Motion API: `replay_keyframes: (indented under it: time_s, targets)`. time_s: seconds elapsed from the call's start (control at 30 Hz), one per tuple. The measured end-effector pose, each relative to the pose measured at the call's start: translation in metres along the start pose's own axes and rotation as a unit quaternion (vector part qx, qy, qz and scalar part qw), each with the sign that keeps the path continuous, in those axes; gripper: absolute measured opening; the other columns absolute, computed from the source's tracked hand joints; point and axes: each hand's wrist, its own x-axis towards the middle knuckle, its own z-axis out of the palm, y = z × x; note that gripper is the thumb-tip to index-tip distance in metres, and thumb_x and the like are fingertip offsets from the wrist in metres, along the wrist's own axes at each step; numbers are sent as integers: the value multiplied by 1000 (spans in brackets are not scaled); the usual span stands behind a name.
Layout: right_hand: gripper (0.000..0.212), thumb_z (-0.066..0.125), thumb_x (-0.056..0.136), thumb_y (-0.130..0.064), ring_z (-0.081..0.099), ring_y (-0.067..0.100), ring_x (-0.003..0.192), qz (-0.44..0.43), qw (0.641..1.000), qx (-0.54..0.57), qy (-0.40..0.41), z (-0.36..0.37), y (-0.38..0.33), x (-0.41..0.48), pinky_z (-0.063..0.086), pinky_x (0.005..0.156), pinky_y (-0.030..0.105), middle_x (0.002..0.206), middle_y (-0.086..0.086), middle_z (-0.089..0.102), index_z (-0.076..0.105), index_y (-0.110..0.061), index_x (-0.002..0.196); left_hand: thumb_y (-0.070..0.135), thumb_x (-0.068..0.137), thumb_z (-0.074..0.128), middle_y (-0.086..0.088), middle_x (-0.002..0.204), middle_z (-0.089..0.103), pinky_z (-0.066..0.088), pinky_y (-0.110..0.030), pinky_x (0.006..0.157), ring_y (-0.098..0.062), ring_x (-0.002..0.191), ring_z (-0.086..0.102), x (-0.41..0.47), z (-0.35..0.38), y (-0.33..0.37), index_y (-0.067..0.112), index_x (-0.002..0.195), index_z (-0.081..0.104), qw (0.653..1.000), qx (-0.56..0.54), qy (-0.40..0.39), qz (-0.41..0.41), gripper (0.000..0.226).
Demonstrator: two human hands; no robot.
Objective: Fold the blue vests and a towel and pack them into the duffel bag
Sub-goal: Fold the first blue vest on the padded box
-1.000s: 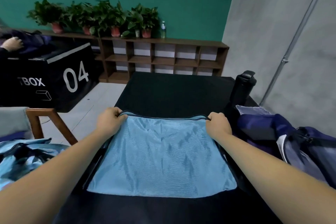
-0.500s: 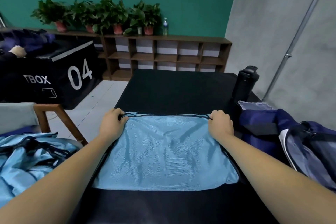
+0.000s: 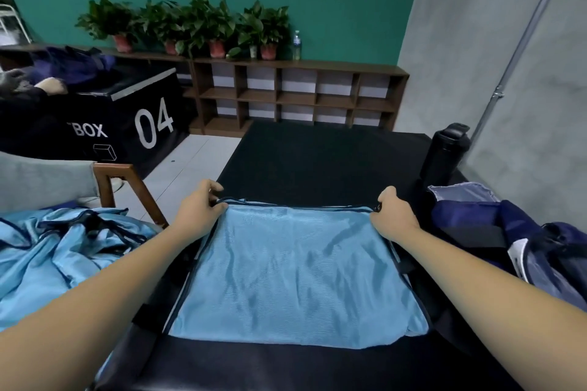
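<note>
A light blue vest (image 3: 295, 273) with dark trim lies folded flat on the black table (image 3: 317, 162). My left hand (image 3: 198, 211) pinches its far left corner. My right hand (image 3: 392, 216) pinches its far right corner. A heap of unfolded blue vests (image 3: 54, 260) lies at the left on a chair. The navy duffel bag (image 3: 508, 232) sits open at the right edge of the table, its pale lining showing. No towel can be made out.
A black bottle (image 3: 444, 155) stands at the table's far right, just behind the bag. A wooden chair (image 3: 127, 187) is at the left. A black box marked 04 (image 3: 95, 124), shelves with potted plants (image 3: 190, 25) and another person's hand (image 3: 50, 86) lie farther back.
Both hands have kept hold of the vest's far corners while drawing the far edge slightly toward me. The view has shifted, showing more of the vest heap at the left.
</note>
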Motion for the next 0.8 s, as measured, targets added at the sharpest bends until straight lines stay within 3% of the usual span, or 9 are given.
replay_keyframes:
  time_s: [0.07, 0.1, 0.13, 0.2, 0.3, 0.4, 0.5, 0.67, 0.8]
  targets:
    - [24, 63, 90, -20, 60, 30, 84, 10, 999, 20, -26, -11, -1, -5, 49, 72, 36, 90, 3, 58, 44, -14, 104, 25, 101, 72, 2, 106, 63, 42, -35, 82, -22, 96, 62, -3, -11, 8, 24, 119, 60, 1000, -5, -4, -12, 22]
    - [18, 64, 90, -19, 56, 25, 73, 8, 999, 19, -39, -16, -2, -6, 45, 62, 32, 81, 2, 54, 47, -13, 93, 26, 101, 72, 3, 105, 64, 42, -35, 78, -22, 95, 63, -5, -15, 13, 24, 115, 63, 1000, -9, -3, -19, 17]
    - [22, 64, 91, -16, 48, 21, 61, 1, 999, 19, -51, -21, -3, -6, 37, 53, 30, 69, 0, 48, 47, -15, 77, 26, 101, 72, 3, 103, 67, 42, -34, 74, -22, 92, 63, -5, -19, 19, 23, 109, 67, 1000, -15, -2, -20, 10]
    - [40, 64, 93, -12, 34, 18, 51, -10, 997, 33, -68, -34, -8, -4, 28, 49, 30, 56, -2, 38, 41, -17, 60, 21, 102, 71, 0, 95, 70, 43, -31, 68, -20, 83, 63, -7, -26, 32, 16, 100, 71, 999, -46, -4, -24, 6]
    - [24, 61, 97, -9, 44, 20, 65, -26, 994, 75, -73, -60, -19, -4, 37, 62, 32, 71, 5, 52, 55, -12, 73, 16, 103, 69, -6, 87, 68, 45, -29, 65, -21, 78, 62, -6, -41, 50, 7, 96, 71, 994, -104, 3, -42, 12]
    - [13, 59, 97, -5, 56, 21, 76, -62, 988, 136, -25, -89, -33, -4, 44, 63, 30, 88, 0, 65, 66, -5, 87, 15, 102, 71, -7, 85, 69, 48, -33, 71, -22, 79, 63, -4, -61, 65, 5, 95, 71, 991, -135, 14, -22, 12]
    - [14, 63, 97, -5, 62, 20, 89, -77, 983, 168, 19, -116, -55, 3, 48, 67, 29, 97, 0, 68, 74, -13, 93, 15, 102, 71, -8, 89, 71, 50, -34, 78, -21, 82, 65, -1, -88, 85, 6, 96, 72, 987, -157, 37, 2, 11]
    - [24, 71, 91, 4, 64, 22, 89, -88, 954, 272, 85, -165, -97, 18, 54, 74, 32, 95, 5, 69, 72, -20, 85, 19, 100, 74, 3, 95, 76, 51, -27, 73, -13, 85, 69, 4, -148, 129, 22, 95, 76, 973, -186, 121, 61, 6]
    - [26, 72, 89, 5, 51, 16, 69, -130, 928, 314, 154, -192, -118, 11, 43, 55, 25, 79, 1, 59, 71, -21, 88, 23, 99, 74, 10, 94, 77, 54, -31, 81, -7, 87, 68, -9, -190, 156, 24, 99, 77, 961, -198, 152, 120, 3]
